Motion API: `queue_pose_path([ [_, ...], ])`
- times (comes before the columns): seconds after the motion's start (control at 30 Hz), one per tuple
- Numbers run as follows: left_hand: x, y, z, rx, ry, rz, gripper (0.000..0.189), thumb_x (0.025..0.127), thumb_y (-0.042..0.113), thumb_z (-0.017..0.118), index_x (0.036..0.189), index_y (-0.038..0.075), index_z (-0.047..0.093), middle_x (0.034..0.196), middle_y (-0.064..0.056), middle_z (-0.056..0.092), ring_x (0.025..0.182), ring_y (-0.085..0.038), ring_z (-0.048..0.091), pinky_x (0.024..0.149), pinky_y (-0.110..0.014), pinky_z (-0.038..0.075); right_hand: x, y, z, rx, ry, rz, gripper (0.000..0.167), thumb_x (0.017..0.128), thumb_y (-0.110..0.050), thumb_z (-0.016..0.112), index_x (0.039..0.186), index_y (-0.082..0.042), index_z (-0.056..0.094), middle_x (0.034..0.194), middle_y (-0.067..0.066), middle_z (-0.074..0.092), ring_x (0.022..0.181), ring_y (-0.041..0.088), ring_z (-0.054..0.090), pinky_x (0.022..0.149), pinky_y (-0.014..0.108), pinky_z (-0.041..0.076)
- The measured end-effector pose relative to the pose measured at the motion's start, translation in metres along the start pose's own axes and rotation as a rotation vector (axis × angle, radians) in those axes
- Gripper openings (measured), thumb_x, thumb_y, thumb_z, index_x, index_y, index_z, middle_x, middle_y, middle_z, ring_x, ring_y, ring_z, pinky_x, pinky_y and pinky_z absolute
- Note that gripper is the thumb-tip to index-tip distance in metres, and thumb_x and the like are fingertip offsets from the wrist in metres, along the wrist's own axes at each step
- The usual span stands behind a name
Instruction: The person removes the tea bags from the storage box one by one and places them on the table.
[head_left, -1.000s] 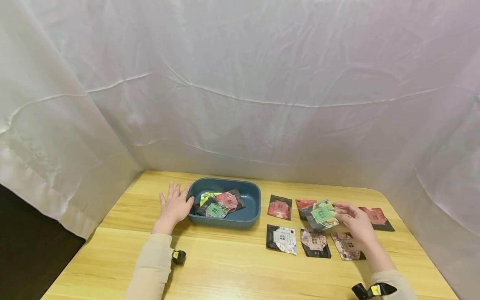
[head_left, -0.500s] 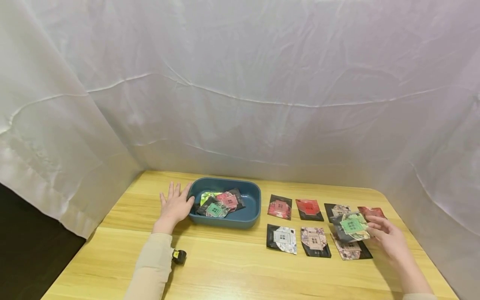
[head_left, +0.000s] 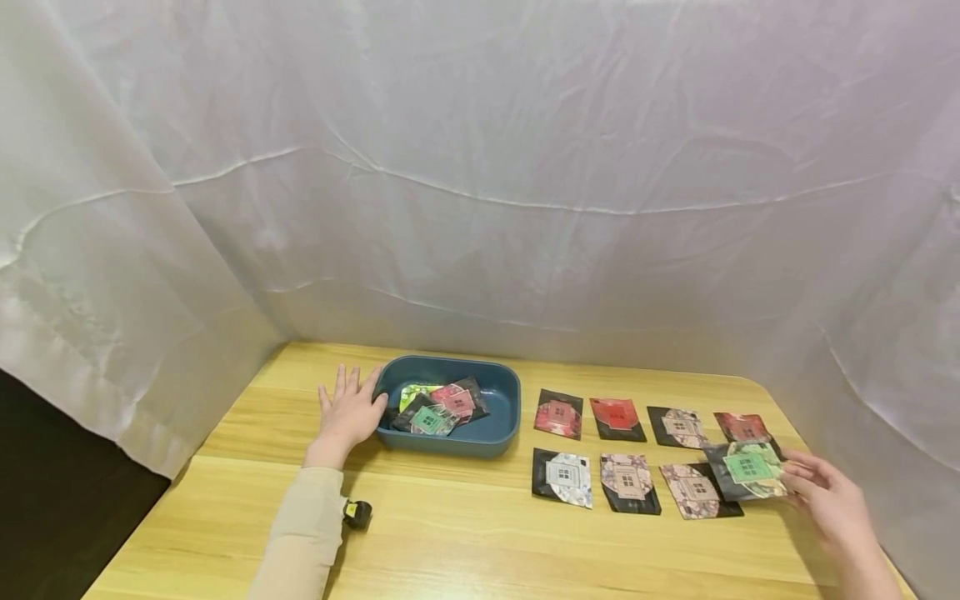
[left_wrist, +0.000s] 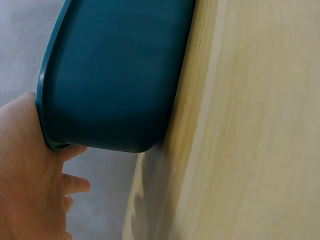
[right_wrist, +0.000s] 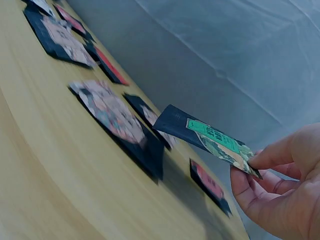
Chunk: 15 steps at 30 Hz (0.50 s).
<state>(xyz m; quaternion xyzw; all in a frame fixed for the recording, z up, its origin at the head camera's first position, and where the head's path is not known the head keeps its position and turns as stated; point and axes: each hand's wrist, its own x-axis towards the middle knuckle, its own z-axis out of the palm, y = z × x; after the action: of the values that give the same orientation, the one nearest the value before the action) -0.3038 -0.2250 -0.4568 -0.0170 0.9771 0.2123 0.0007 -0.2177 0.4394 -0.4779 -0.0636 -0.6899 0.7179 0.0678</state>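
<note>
In the head view my left hand (head_left: 351, 414) lies with fingers spread at the left end of a dark blue bin (head_left: 457, 447), touching its rim. The left wrist view shows this hand (left_wrist: 27, 170) against the bin's rim (left_wrist: 42, 95). My right hand (head_left: 831, 498) pinches a black and green sachet (head_left: 750, 469) by its right edge. In the right wrist view the sachet (right_wrist: 210, 135) is held above the table between thumb and fingers of the right hand (right_wrist: 280, 185). Below and behind it lies a red and black sachet (head_left: 742, 427), partly covered in the head view.
Several sachets lie in two rows right of the bin, among them a red one (head_left: 617, 417), a white one (head_left: 562, 477) and a pink one (head_left: 701, 492). Inside the bin are a few more sachets (head_left: 431, 417). Pale curtains (head_left: 525, 208) surround the wooden table (head_left: 465, 533).
My right hand has carried the green sachet rightward and slightly toward me, from over the back row to beside the front row's right end. The left hand and bin have stayed put.
</note>
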Motion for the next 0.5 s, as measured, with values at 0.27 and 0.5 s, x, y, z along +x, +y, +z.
queue_pose_path([
  [0.27,0.000,0.001,0.000,-0.002,-0.001,0.000,0.060,0.103,0.037,0.036,0.158,0.021,0.018,0.162,-0.024,0.005,0.150,-0.041,-0.014,0.112,-0.071,-0.015,0.001,0.008,-0.021,-0.019,0.059,0.051,0.044,0.092,0.005,0.058,0.089,-0.038,0.069,0.079,-0.018,0.068,0.072,-0.004,0.062,0.061,0.016,0.054],
  [0.5,0.000,0.000,0.001,0.002,0.007,0.002,0.060,0.103,0.037,0.036,0.157,0.020,0.018,0.162,-0.025,0.006,0.150,-0.042,-0.013,0.112,-0.071,-0.014,0.001,0.019,-0.034,0.162,0.147,0.125,0.039,0.089,0.008,0.061,0.091,-0.028,0.073,0.079,-0.010,0.067,0.071,0.003,0.060,0.060,0.020,0.055],
])
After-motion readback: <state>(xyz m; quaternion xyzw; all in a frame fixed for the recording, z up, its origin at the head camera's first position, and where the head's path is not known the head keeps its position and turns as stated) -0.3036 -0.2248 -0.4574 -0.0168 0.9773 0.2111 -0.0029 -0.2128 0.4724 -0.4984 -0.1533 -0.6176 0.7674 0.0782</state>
